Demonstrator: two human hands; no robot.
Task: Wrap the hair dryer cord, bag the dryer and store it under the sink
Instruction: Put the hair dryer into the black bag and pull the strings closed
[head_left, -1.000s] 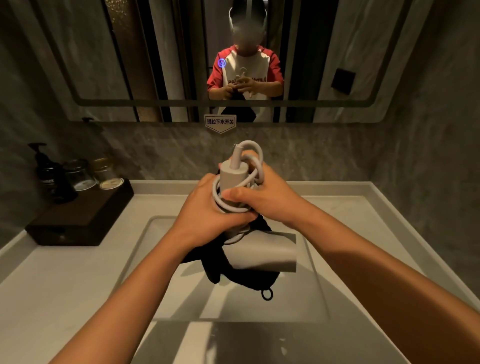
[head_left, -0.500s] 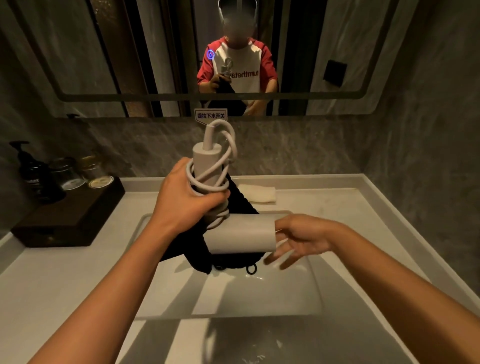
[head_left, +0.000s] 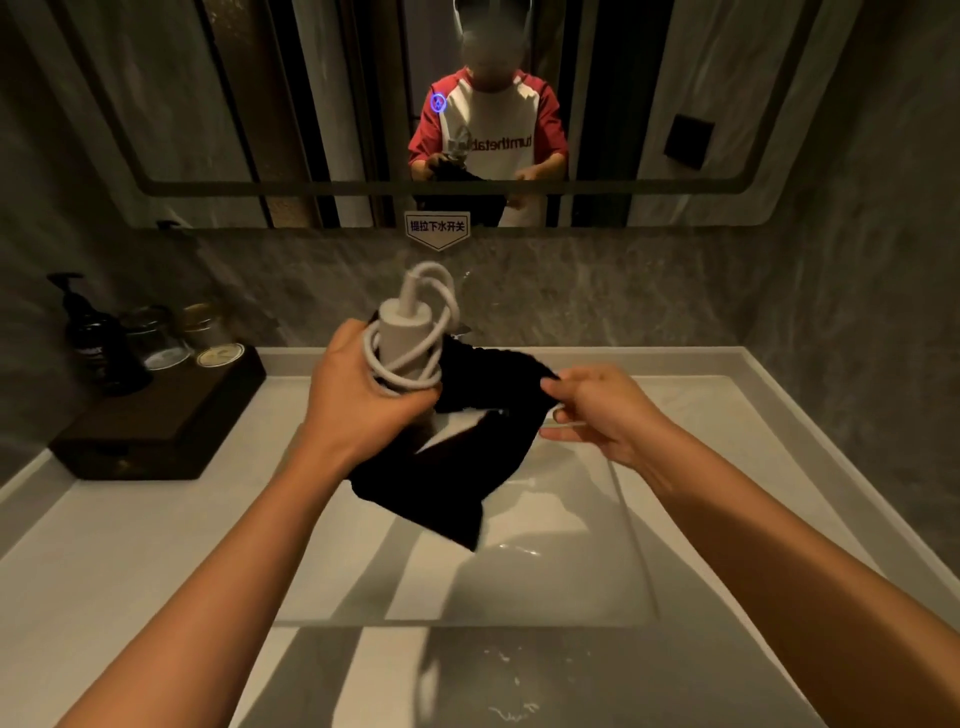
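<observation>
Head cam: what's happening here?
A person at a bathroom sink holds a hair dryer over the basin. The left hand grips its handle, with the white cord coiled round it. The right hand pinches the edge of the black bag, stretching it sideways. The dryer's handle sticks out; bagging isn't finished.

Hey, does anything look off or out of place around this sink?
Nothing looks damaged. One oddity: the hair dryer and black bag are held over the sink, whose basin shows what look like water drops.
</observation>
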